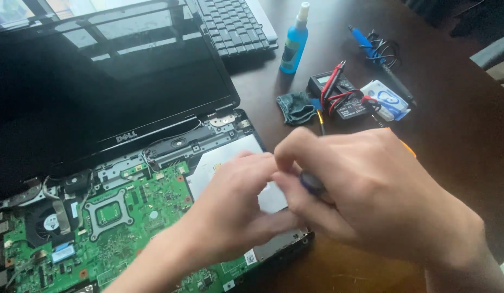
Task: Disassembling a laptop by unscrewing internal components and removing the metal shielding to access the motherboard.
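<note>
**Both hands meet over the opened laptop**

I see my right hand (371, 190) curled shut around a small dark-handled tool (312, 182), most likely a screwdriver, though only the butt of the handle shows between the fingers. My left hand (235, 211) presses against it, fingertips pinched together at the tool; whether they hold a screw or a bit I cannot tell, since the knuckles hide it. Both hover just above the silver drive cover (219, 160) at the right edge of the opened laptop (127, 217).

I judge the tool light, stiff and a little slippery on its smooth handle; a grip low on the handle suits it best. The bare green motherboard (154, 201) beside it is fragile, and the fan (48, 222) and the empty processor socket (111, 212) lie exposed.

The laptop's dark screen (100, 81) leans back behind. On the brown table (458, 119) lie a blue spray bottle (293, 40), a crumpled cloth (295, 107), a multimeter (341, 95) with red leads, a blue soldering iron (366, 40) and a detached keyboard (233, 24), all well apart from the hands. My own hands block the view of the work spot.
</note>
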